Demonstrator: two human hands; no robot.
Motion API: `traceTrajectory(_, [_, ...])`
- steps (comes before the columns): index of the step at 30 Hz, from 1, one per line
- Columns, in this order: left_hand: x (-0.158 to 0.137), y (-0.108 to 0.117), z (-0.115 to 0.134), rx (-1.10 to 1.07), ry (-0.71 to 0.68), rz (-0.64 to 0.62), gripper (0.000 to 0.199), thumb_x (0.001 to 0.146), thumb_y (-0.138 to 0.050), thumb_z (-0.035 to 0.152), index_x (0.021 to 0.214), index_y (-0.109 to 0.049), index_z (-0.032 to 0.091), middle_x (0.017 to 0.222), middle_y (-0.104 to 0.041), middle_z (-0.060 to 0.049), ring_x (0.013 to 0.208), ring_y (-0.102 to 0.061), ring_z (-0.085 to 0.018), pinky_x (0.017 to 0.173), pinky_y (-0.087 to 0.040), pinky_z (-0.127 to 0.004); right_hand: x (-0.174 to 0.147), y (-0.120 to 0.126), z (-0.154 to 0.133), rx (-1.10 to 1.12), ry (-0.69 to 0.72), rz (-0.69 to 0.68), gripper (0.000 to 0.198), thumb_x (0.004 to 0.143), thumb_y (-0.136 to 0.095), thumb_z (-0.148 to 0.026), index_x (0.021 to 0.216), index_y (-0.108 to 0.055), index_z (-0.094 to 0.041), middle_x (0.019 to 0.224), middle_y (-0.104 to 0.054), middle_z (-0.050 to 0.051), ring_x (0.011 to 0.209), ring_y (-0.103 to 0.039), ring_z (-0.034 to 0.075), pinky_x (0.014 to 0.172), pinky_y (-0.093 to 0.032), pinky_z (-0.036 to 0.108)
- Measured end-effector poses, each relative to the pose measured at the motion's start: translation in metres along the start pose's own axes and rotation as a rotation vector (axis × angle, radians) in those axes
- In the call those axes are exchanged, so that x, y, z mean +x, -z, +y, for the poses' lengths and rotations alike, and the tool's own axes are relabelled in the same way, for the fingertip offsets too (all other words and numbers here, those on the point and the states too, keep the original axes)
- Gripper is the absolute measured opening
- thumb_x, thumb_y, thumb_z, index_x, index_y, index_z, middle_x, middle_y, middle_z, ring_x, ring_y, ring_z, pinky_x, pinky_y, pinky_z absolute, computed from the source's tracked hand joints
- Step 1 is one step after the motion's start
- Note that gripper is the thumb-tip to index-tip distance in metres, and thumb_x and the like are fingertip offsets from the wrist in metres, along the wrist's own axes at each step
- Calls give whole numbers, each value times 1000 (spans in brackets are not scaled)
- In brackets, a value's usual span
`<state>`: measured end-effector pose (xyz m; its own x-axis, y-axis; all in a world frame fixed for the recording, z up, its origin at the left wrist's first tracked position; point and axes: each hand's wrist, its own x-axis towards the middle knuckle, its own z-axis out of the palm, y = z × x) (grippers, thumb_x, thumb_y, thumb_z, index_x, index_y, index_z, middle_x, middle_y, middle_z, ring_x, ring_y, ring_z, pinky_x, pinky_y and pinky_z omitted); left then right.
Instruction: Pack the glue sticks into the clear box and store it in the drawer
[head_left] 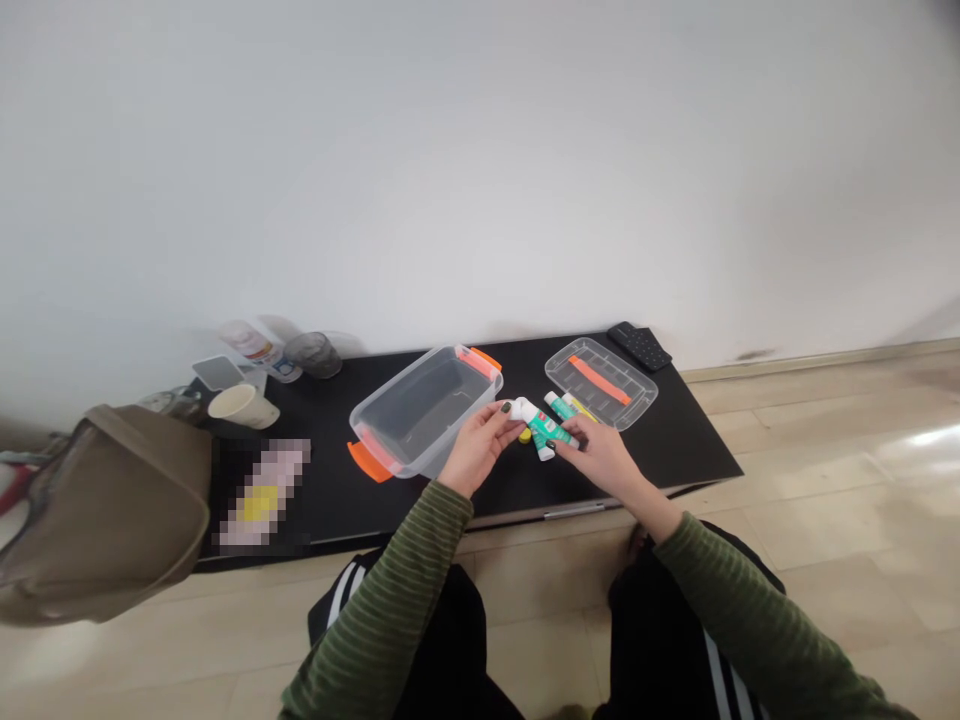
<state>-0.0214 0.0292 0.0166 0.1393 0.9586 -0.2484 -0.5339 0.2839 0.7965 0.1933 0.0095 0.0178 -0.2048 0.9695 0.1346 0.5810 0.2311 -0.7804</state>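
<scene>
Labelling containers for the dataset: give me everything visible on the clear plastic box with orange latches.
The clear plastic box is a rectangular, see-through bin that looks like thin plastic, open-topped with no lid on it. Orange latch handles sit at its two short ends, one near, one far. It looks empty and stands upright on the black table, angled diagonally to the edge. The left hand is right beside its near right corner; contact cannot be told. A matching clear lid lies apart to its right.

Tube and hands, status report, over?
Left hand and right hand both grip the white-green tube. Empty clear box just left, lid behind. Nothing between tube and box.
</scene>
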Motion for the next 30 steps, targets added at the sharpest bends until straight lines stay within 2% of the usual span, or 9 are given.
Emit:
traceTrajectory(6, [1, 2, -3, 44, -32, 4, 25, 80, -78, 27, 100, -71, 14, 106, -72, -8, 96, -68, -17, 99, -53, -36, 1, 6, 2, -125, 70, 55, 27, 85, -66, -39, 105, -69, -22, 106, -72, 8, 97, -66, 23, 87, -50, 33])
traceTrajectory(8, [1, 1, -4, 57, -30, -6, 28, 78, -80, 29, 99, -72, 14, 104, -72, -8, 94, -68, -17, 98, -53, -36, 0, 6, 3, -128, 84, 67, 30, 86, -66, -40, 110, -69, -22, 109, -71, 9, 100, -65, 24, 89, -50, 34])
traceTrajectory(16, [3, -7, -8, 55, -24, -9, 34, 72, -85, 31, 99, -74, 12, 102, -73, -8, 89, -68, -15, 89, -55, -31, -2, 6, 7, -104, 151, 132, 29, 87, -66, -39, 110, -71, -21, 105, -71, 8, 97, -67, 21, 88, -50, 30])
traceTrajectory(22, [6, -7, -14, 50, -32, -6, 35, 71, -86, 30, 99, -75, 12, 103, -74, -8, 88, -68, -15, 89, -54, -31, -2, 8, 7, -96, 87, 124, 27, 84, -69, -38, 107, -74, -23, 104, -74, 7, 95, -68, 21, 88, -51, 30])
traceTrajectory(27, [7, -6, -17, 85, -48, -40, 37, 72, -85, 31, 103, -74, 14, 107, -73, -9, 93, -68, -16, 89, -52, -31, -4, 7, 6, -68, 20, 92, 25, 83, -68, -38, 101, -76, -23, 100, -75, 5, 80, -67, 19, 77, -51, 29])
traceTrajectory(30, [7, -6, -18, 123, -62, -53, 39, 73, -83, 34, 106, -74, 14, 110, -73, -10, 96, -67, -18, 90, -51, -32, -3, 7, 6, -58, -66, 22, 27, 83, -67, -41, 101, -77, -24, 97, -76, 4, 78, -66, 19, 74, -51, 29])
